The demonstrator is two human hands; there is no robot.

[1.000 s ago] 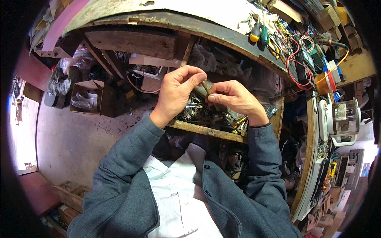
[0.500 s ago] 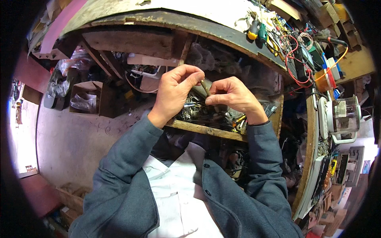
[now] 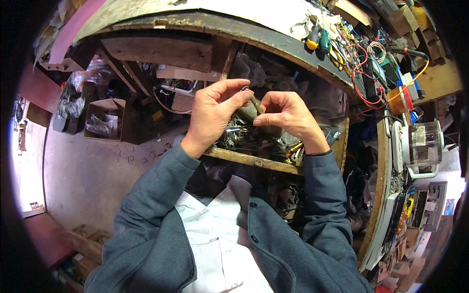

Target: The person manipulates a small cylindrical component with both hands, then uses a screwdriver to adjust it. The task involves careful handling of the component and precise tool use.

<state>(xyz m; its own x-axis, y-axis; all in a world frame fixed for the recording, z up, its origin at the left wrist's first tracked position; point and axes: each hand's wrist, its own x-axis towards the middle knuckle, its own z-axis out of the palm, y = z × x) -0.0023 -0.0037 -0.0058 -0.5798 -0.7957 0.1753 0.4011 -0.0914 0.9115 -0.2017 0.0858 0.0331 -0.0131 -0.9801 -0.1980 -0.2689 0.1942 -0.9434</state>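
A thin, brownish-green rod-like piece is held over an open drawer, slanting between my two hands. My left hand is closed in a pinch at its upper end, where a small dark rounded bit shows between thumb and forefinger. The thumb and curled fingers of my right hand grip its lower end. Its exact kind cannot be made out. Below my hands, the wooden drawer holds a jumble of small metal parts and tools, partly hidden by my hands.
Beyond the drawer runs a worn workbench. Screwdrivers, pliers and a red cable lie on it at the right. A glass jug stands at far right. A cardboard box sits on the floor at left.
My left fingertips have parted slightly, showing the small dark bit at the rod's upper end. Both hands stay in nearly the same place.
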